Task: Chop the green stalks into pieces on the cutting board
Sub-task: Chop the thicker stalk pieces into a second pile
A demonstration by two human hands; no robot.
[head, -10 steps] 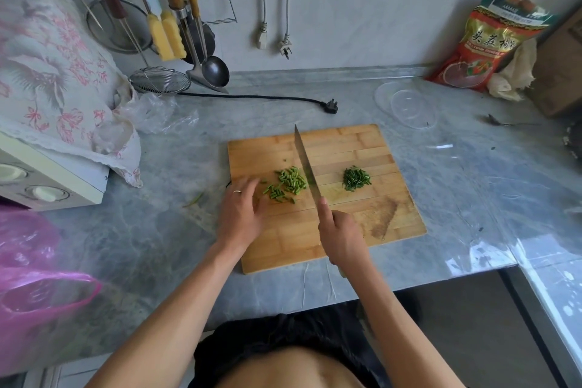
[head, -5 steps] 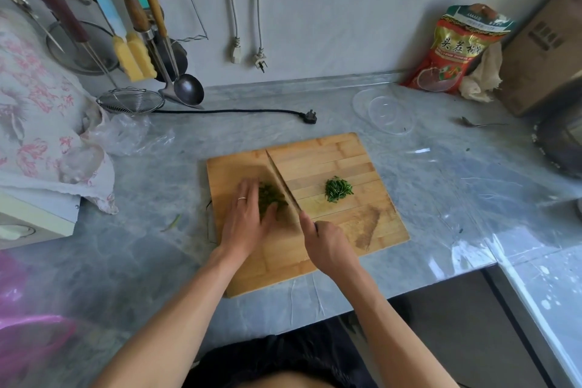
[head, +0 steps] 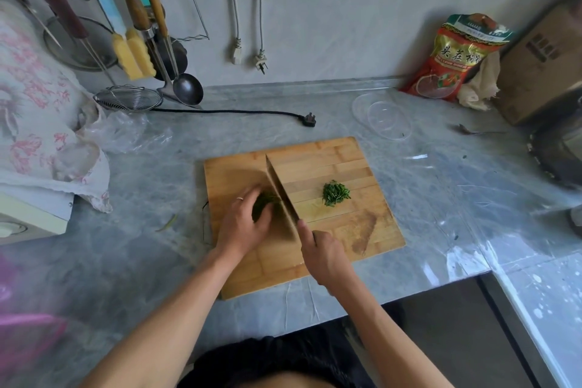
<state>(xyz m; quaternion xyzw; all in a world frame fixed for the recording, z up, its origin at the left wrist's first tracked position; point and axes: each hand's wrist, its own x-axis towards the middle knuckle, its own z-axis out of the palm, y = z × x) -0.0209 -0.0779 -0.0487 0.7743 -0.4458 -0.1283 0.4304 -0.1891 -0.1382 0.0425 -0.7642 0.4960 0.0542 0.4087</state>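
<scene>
A bamboo cutting board (head: 340, 164) lies on the grey marble counter. My right hand (head: 324, 253) grips the handle of a broad cleaver (head: 282, 195), whose blade leans left across the board's middle. My left hand (head: 244, 222), with a ring on one finger, cups a small heap of green stalk pieces (head: 263, 201) against the blade's left side; the hand and blade hide most of that heap. A second pile of chopped greens (head: 335, 194) lies apart to the right of the blade.
Left of the board lies a stray green stalk (head: 168, 224). Behind the board are a black plug and cord (head: 310, 120), a clear plastic lid (head: 382, 116), a red food bag (head: 456, 60) and a cardboard box (head: 541, 63). Utensils hang at the back left above a wire strainer (head: 127, 99).
The scattered green pieces have been gathered under my left hand against the blade. The cleaver has tilted from upright to leaning left. The right pile has not moved.
</scene>
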